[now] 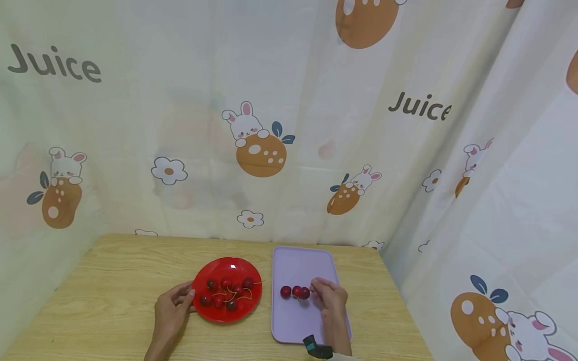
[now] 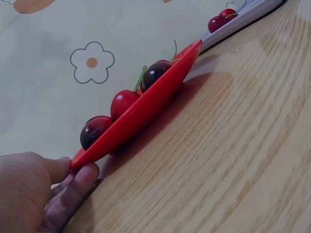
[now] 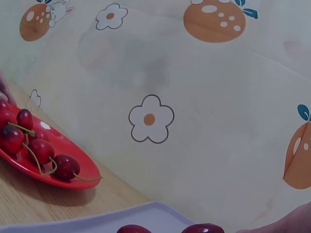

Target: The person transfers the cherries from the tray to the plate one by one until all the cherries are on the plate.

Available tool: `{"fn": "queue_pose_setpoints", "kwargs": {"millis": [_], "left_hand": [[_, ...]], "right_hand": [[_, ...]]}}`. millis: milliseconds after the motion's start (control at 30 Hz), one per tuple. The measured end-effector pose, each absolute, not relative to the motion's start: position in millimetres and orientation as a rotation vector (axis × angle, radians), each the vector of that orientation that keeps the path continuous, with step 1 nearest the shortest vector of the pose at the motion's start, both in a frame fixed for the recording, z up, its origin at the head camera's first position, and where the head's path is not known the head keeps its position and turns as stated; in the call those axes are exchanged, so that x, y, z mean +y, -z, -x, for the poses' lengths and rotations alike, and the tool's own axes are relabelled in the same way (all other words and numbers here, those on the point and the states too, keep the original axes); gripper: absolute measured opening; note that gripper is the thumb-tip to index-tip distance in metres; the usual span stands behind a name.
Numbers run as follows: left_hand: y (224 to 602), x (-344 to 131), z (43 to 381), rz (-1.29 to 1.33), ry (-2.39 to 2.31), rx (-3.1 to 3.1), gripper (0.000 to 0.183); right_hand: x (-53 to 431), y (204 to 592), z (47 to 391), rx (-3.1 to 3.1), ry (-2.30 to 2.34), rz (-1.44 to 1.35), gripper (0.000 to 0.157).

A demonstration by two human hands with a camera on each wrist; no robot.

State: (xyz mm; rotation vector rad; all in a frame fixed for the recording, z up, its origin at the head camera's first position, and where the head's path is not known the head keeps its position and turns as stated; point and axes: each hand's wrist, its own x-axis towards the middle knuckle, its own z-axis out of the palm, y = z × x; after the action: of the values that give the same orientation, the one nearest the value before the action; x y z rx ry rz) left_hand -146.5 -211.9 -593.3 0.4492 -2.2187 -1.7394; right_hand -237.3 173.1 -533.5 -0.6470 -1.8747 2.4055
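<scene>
In the head view my left hand (image 1: 171,308) pinches the left rim of a round red plate (image 1: 205,312), thumb above and fingers beneath. Several dark red cherries with green stems, such as one cherry (image 1: 248,283), lie in the plate. My right hand (image 1: 331,297) is over the right side of a lilac tray (image 1: 298,265), its fingertips close beside the rightmost of three cherries (image 1: 286,292) in a row. Whether it pinches a stem there cannot be made out. The right wrist view cuts off most of that hand (image 3: 291,221).
A light wooden table (image 1: 122,281) carries the plate and tray, with a narrow gap between them. A patterned curtain (image 1: 194,125) hangs along the back and sides. A dark strap piece (image 1: 317,348) sits at my right wrist.
</scene>
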Motion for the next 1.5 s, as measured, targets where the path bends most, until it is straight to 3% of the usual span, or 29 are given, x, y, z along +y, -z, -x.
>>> {"fn": "queue_pose_setpoints", "kwargs": {"millis": [967, 1200, 1500], "left_hand": [[592, -210, 147, -0.453, 1.776, -2.191, 0.034], [592, -210, 147, -0.426, 1.74, -2.204, 0.033], [592, -210, 147, -0.422, 1.738, -2.199, 0.032]], "right_hand": [[140, 527, 237, -1.867, -2.546, 0.553, 0.02], [132, 526, 239, -1.869, -2.654, 0.512, 0.03], [123, 528, 238, -1.866, -2.705, 0.512, 0.022]]}}
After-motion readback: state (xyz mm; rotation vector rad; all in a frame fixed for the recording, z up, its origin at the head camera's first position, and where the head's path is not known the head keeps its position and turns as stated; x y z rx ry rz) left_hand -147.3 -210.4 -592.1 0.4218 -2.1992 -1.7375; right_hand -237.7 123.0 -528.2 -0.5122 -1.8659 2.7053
